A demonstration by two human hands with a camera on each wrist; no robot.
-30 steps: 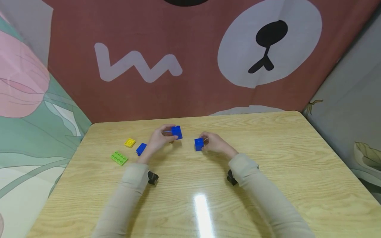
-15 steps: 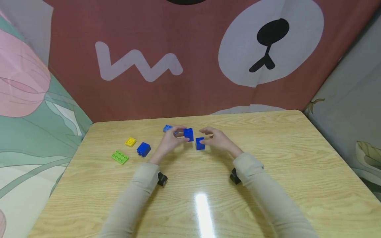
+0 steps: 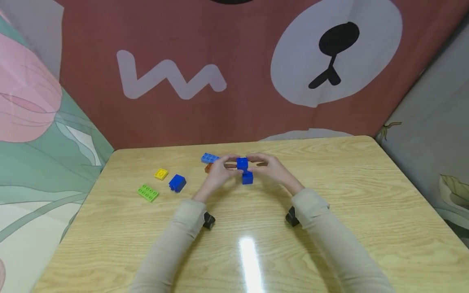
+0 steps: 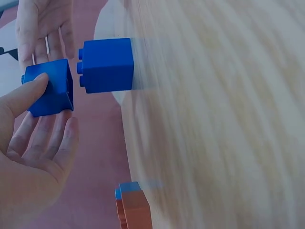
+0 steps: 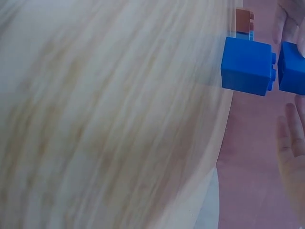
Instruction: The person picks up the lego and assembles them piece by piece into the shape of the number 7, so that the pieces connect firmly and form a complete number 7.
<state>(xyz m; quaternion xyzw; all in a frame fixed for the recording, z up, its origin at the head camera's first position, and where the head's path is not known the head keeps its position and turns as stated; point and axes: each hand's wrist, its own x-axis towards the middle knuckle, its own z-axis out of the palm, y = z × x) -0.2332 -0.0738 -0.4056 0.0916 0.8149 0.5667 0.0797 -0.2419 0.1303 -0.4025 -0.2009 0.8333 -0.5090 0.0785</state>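
My left hand (image 3: 221, 173) pinches a blue toy brick (image 4: 50, 88) between thumb and fingers, hollow side down. Just below it, a second blue brick (image 3: 247, 178) stands on the table with its studs up. A narrow gap separates the two bricks in both wrist views. On the other side, my right hand (image 3: 272, 170) has its fingers loosely extended beside the raised brick, holding nothing. In the right wrist view the right hand's fingers (image 5: 296, 133) appear at the right edge, near the raised brick.
Left of the hands lie a third blue brick (image 3: 177, 183), a yellow brick (image 3: 161, 174) and a lime-green brick (image 3: 148, 193). Behind the left hand are a light-blue brick (image 3: 209, 158) and an orange-brown brick (image 3: 208, 167). The wooden table (image 3: 234, 211) meets a printed cloth (image 3: 165, 122) at the back.
My left hand has carried its blue brick rightward until it is over the standing one. My right hand has let go of the standing brick and shifted up beside the raised one.
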